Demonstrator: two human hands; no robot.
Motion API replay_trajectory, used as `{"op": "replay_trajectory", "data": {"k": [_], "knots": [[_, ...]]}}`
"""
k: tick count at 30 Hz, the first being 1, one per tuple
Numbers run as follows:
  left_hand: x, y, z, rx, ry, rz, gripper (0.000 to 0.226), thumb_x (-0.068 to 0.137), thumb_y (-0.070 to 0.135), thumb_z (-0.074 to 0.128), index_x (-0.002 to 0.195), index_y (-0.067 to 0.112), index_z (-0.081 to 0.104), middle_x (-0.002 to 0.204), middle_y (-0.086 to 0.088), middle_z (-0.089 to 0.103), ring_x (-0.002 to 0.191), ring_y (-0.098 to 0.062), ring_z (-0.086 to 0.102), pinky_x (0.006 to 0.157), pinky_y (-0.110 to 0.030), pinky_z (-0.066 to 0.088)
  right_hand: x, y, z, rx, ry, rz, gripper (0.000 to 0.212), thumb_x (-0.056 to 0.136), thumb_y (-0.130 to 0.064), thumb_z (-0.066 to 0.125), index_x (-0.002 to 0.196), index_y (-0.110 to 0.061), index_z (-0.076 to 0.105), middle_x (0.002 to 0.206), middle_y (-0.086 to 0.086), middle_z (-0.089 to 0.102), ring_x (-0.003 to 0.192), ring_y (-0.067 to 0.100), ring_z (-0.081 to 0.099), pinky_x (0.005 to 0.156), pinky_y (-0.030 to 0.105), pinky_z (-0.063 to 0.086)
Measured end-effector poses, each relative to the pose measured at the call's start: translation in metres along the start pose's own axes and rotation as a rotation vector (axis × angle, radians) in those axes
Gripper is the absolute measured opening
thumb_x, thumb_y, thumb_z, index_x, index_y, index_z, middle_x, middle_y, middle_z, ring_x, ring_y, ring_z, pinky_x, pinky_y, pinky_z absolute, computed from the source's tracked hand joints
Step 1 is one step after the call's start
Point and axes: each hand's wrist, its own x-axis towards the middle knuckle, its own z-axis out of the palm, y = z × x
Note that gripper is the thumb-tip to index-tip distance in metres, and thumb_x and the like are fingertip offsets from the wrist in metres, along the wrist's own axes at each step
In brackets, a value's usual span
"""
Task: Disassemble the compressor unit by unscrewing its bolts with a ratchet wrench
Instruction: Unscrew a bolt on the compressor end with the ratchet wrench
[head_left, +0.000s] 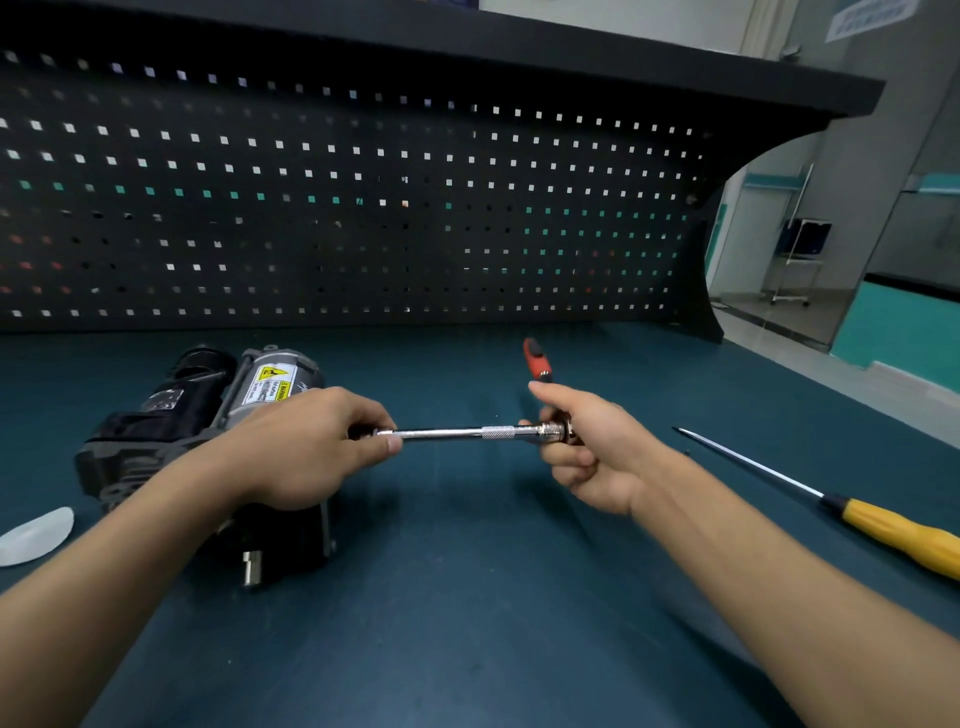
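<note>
Both hands are up off the table (467, 597), w/ the tool held level btwn them. L hand (311, 452) pinches the far tip of the chrome extension bar (457, 433). R hand (587, 452) is curled round the head of the ratchet wrench (537, 364), its red handle sticking up behind the thumb. Can't tell if a socket is fitted; L fingers hide that end.

The compressor unit (197, 415) lies on the table just under and behind the L hand, no tool on it yet.

The bar is prob. stiff steel, smooth and a bit slippery, so the knurled band near the R hand is the best place to hold it. The unit looks heavy and blocky; steady it by the black housing, not the small fitting at its near end.

A yellow screwdriver (893, 532) lies to the right of the R hand.
</note>
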Motion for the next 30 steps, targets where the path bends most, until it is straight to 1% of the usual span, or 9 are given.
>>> {"op": "replay_trajectory", "data": {"k": [4,7,9,12,17,21,24,27,30], "knots": [[-0.001,0.001,0.0,0.0,0.004,-0.007,0.024,0.094,0.055,0.051,0.091,0.036,0.065,0.073,0.027,0.061,0.066,0.002,0.056,0.067,-0.027,0.046,0.002,0.003,-0.004,-0.077,-0.041,0.03,0.037,0.092,-0.033,0.07,0.071,-0.021,0.042,0.056,-0.004,0.039,0.034,0.006,0.022,0.034,0.018,0.016],[-0.001,0.001,0.0,-0.005,0.015,-0.011,0.022,0.094,0.055,0.052,0.091,0.037,0.065,0.072,0.026,0.062,0.069,0.0,0.057,0.068,-0.028,0.046,0.004,0.004,-0.004,-0.123,-0.051,-0.062,0.033,0.091,-0.036,0.071,0.079,-0.019,0.045,0.066,-0.002,0.058,0.036,0.006,0.026,0.036,0.018,0.018],[-0.002,0.001,0.001,-0.009,0.025,-0.009,0.021,0.093,0.056,0.053,0.089,0.038,0.064,0.071,0.03,0.06,0.069,0.001,0.056,0.066,-0.027,0.044,0.004,0.005,-0.004,-0.15,-0.064,-0.142,0.033,0.09,-0.038,0.072,0.082,-0.018,0.048,0.075,0.0,0.068,0.037,0.007,0.028,0.037,0.018,0.02],[-0.003,0.002,0.001,-0.004,0.056,-0.006,0.018,0.088,0.057,0.059,0.085,0.04,0.062,0.072,0.031,0.06,0.071,0.002,0.057,0.066,-0.027,0.044,0.005,0.009,-0.004,-0.196,-0.071,-0.304,0.034,0.09,-0.033,0.073,0.077,-0.015,0.046,0.072,0.002,0.068,0.039,0.009,0.031,0.038,0.02,0.022],[-0.005,0.003,0.002,0.0,0.081,-0.008,0.019,0.083,0.058,0.064,0.08,0.04,0.061,0.073,0.031,0.061,0.069,0.002,0.058,0.064,-0.027,0.045,0.006,0.013,-0.004,-0.216,-0.052,-0.584,0.041,0.088,-0.015,0.076,0.065,-0.018,0.042,0.071,0.015,0.06,0.055,0.006,0.06,0.043,0.013,0.036],[-0.005,0.003,0.002,0.009,0.092,0.004,0.022,0.09,0.057,0.054,0.083,0.039,0.062,0.074,0.037,0.058,0.067,0.005,0.056,0.06,-0.024,0.039,0.01,0.019,-0.003,-0.289,0.031,-0.785,0.045,0.082,-0.006,0.08,0.057,-0.018,0.044,0.067,0.004,0.062,0.055,0.006,0.056,0.055,0.015,0.044],[-0.004,0.002,0.002,-0.017,0.08,0.0,0.026,0.093,0.056,0.051,0.085,0.036,0.065,0.07,0.028,0.06,0.064,0.003,0.055,0.06,-0.026,0.042,0.012,0.023,-0.001,-0.267,0.051,-0.896,0.048,0.077,0.001,0.082,0.054,-0.021,0.046,0.066,-0.002,0.061,0.062,0.011,0.058,0.065,0.02,0.049],[-0.004,0.002,0.001,-0.026,0.055,0.004,0.027,0.094,0.054,0.051,0.085,0.034,0.066,0.066,0.024,0.06,0.06,0.0,0.054,0.06,-0.028,0.043,0.013,0.025,-0.001,-0.278,0.069,-0.918,0.048,0.077,-0.003,0.083,0.053,-0.024,0.047,0.065,-0.004,0.061,0.062,0.011,0.058,0.066,0.023,0.05],[-0.003,0.003,0.001,-0.007,0.046,0.005,0.027,0.094,0.054,0.051,0.086,0.033,0.066,0.069,0.024,0.06,0.063,-0.002,0.055,0.063,-0.028,0.044,0.013,0.026,-0.001,-0.345,0.123,-0.831,0.043,0.081,-0.017,0.083,0.056,-0.023,0.049,0.062,0.0,0.057,0.061,0.014,0.053,0.064,0.026,0.049]]}}
